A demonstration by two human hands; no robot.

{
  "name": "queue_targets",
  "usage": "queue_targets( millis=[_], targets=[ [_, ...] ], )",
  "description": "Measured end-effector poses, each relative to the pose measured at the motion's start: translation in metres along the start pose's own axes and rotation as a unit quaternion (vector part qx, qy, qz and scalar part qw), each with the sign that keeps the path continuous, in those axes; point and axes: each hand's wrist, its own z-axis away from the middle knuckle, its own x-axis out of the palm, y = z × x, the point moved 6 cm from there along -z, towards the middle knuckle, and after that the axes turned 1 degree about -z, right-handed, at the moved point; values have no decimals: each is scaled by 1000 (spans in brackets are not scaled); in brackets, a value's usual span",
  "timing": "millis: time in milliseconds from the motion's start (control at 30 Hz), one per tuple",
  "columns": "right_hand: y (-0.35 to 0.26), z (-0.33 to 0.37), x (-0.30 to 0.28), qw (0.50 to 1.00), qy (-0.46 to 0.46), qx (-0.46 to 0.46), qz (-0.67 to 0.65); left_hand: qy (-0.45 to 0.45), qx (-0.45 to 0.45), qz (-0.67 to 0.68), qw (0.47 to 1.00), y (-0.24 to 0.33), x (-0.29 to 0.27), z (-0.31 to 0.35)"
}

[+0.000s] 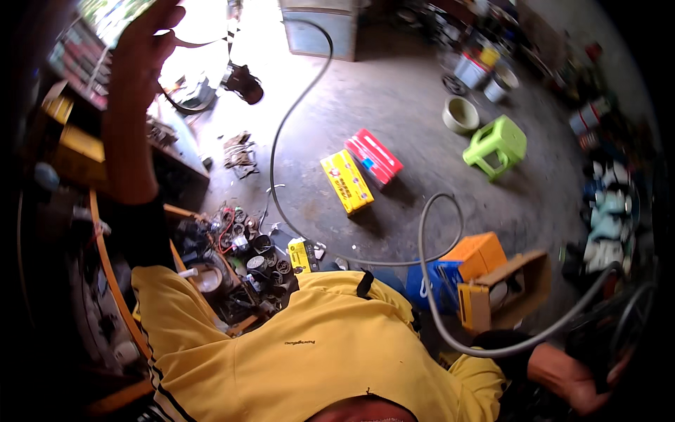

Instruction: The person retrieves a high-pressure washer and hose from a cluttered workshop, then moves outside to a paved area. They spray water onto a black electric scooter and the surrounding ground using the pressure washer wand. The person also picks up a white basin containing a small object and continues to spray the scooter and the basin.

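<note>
My left hand [144,49] is raised to the upper left, against a shelf of small boxes [77,53]; its fingers rest on a greenish box at the top edge, and the grip is hidden. My right hand [580,387] is at the lower right, closed around a dark object [598,348] where the grey hose [492,348] passes. The hose loops across the concrete floor toward a metal cabinet [320,28]. My yellow shirt [302,352] fills the lower middle.
A yellow box [346,181] and a red box [374,157] lie on the floor. A green stool [496,144], a bowl [460,114] and buckets [481,70] stand at the back right. Orange and cardboard boxes [492,281] sit near my right. A tray of small parts [242,260] is at my left.
</note>
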Motion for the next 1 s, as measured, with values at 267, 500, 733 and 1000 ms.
queue_targets(
  millis=[267, 500, 733, 1000],
  targets=[
    [215, 83, 135, 942, -140, 284, -110, -31, -164, 2, 986, -60, -39, 57],
    [370, 169, 230, 878, -226, 408, -108, -77, -230, -34, 970, -96, -49, 16],
    [524, 235, 335, 794, -277, 524, -133, -71, -255, -7, 964, -140, -42, -82],
    [654, 274, 500, 768, -283, 560, -130, -98, -232, 78, 965, -191, -57, -177]
  ],
)
